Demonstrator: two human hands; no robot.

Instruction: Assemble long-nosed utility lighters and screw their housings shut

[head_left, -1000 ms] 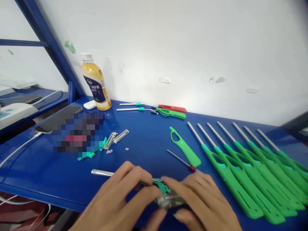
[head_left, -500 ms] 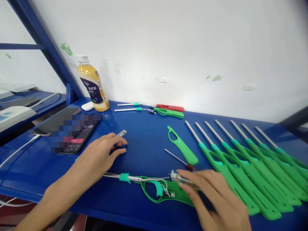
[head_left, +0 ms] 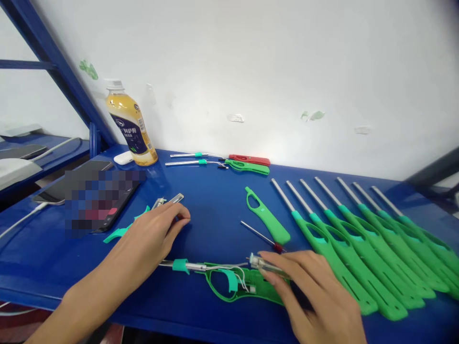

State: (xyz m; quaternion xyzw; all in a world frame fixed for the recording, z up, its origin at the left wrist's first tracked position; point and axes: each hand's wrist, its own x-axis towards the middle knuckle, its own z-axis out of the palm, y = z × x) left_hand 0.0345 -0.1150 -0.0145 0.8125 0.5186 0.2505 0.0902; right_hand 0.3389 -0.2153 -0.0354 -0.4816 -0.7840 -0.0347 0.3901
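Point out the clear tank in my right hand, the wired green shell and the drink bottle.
Clear tank (head_left: 268, 267): head view, on its see-through body.
Wired green shell (head_left: 264, 283): head view, on the inside of its handle.
Drink bottle (head_left: 131, 128): head view, on its dark label.

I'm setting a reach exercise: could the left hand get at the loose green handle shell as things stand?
Probably yes: only blue tabletop shows between the left hand and the looped end of the green handle shell.

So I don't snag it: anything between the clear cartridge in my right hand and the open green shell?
Nothing visible stands between the clear cartridge and the open green shell; white wires loop there, left of the cartridge. Your right hand hides the shell's right end.
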